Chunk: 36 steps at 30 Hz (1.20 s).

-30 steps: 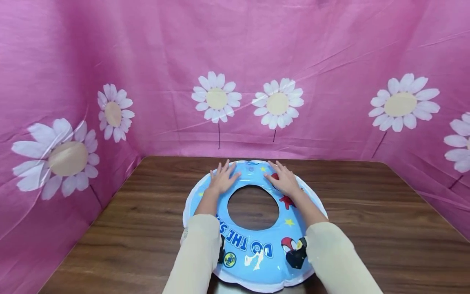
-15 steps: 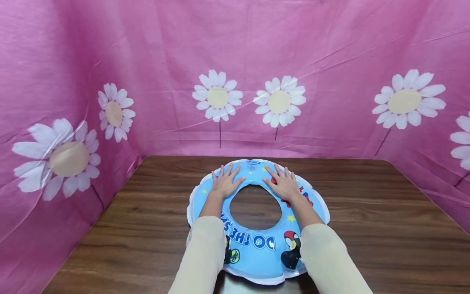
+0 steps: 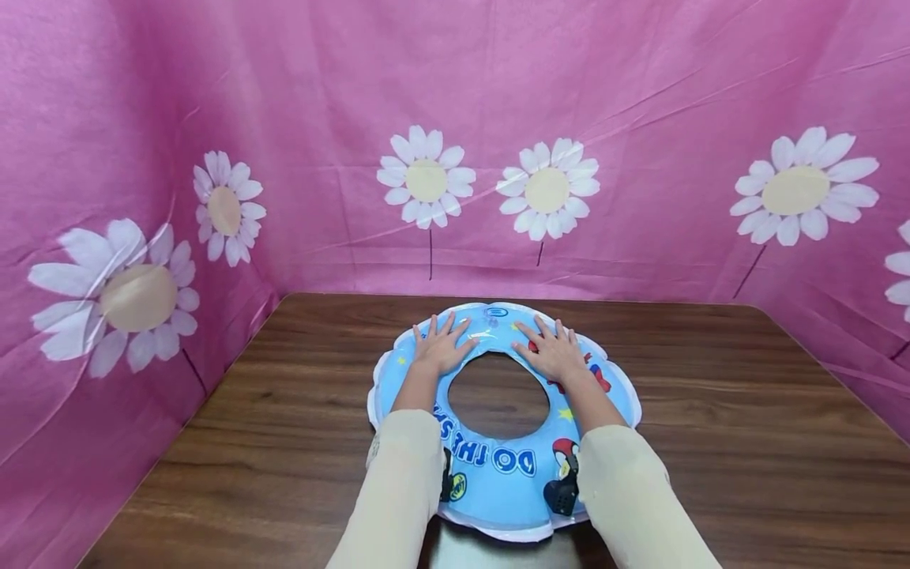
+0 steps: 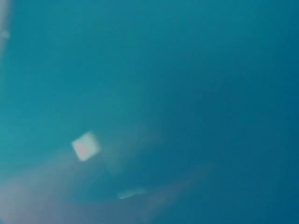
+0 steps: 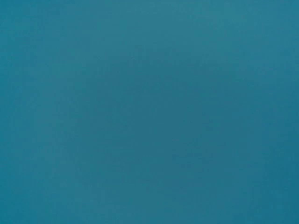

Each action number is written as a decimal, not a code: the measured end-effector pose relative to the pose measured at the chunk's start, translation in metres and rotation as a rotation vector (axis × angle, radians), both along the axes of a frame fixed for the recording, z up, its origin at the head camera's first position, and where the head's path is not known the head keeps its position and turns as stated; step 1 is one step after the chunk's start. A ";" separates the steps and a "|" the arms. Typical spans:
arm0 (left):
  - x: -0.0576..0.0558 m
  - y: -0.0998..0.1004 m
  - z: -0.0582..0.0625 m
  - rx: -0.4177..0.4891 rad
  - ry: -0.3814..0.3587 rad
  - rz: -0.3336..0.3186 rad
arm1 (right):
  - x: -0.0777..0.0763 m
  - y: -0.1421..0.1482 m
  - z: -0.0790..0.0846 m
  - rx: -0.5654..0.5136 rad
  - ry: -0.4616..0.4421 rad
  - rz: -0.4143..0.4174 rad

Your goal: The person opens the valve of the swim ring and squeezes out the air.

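A light-blue inflatable swim ring (image 3: 498, 494) with a white scalloped edge lies on the wooden table, printed with blue letters, yellow stars and red figures. My left hand (image 3: 438, 348) presses flat on its far left part, fingers spread. Across the hole, my right hand (image 3: 554, 354) presses on the far right part with fingers straight. Both forearms reach over the ring and hide parts of its sides. Blurred blue ring surface (image 4: 163, 93) fills the left wrist view; the right wrist view holds only plain blue (image 5: 149, 112).
The brown wood-grain table (image 3: 284, 395) extends on both sides of the ring. A pink cloth (image 3: 320, 95) with white daisies hangs behind the table and along its sides. Black wrist cameras (image 3: 562, 494) sit under the cream sleeves, close over the ring.
The ring's edge has become more scalloped and wrinkled under the hands, and its near edge has drawn back slightly. Both hands stay on it, fingers more spread. The head view has shifted a little.
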<state>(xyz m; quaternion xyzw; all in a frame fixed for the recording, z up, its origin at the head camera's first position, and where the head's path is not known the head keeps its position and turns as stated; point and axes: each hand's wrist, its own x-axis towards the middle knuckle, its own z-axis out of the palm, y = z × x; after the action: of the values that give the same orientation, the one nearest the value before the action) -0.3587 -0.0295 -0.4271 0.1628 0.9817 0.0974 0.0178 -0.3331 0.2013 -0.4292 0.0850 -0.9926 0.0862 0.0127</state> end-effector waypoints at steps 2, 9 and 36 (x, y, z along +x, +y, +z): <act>0.000 0.000 0.001 -0.009 -0.007 0.000 | 0.000 0.000 0.000 0.006 -0.010 -0.004; 0.000 0.001 0.002 -0.031 -0.020 0.002 | -0.001 0.000 0.000 0.012 -0.035 -0.003; 0.001 0.003 0.002 -0.053 -0.020 0.016 | 0.000 -0.001 0.002 0.020 -0.047 0.000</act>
<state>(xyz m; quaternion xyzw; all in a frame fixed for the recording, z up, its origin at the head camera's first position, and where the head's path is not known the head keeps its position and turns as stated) -0.3574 -0.0261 -0.4248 0.1532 0.9850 0.0731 0.0313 -0.3330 0.1998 -0.4274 0.0832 -0.9934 0.0785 -0.0116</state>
